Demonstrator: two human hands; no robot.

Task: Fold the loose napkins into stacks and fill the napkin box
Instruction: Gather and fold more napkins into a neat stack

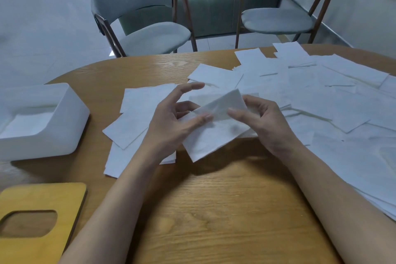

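Napkin (214, 139), half folded, hangs just above the table (214, 210), pinched between my left hand (171, 126) and right hand (263, 122). Loose napkins (321, 96) spread behind; napkin box (70, 120) and wooden lid (42, 195) lie left.

Two hands and two arms show, and both are bare. The left hand (171, 122) and the right hand (263, 122) have long, thin fingers. The nails are short and plain. The wrists are slim. The left arm (111, 210) and the right arm (342, 199) are bare from the wrist down to where the picture ends.
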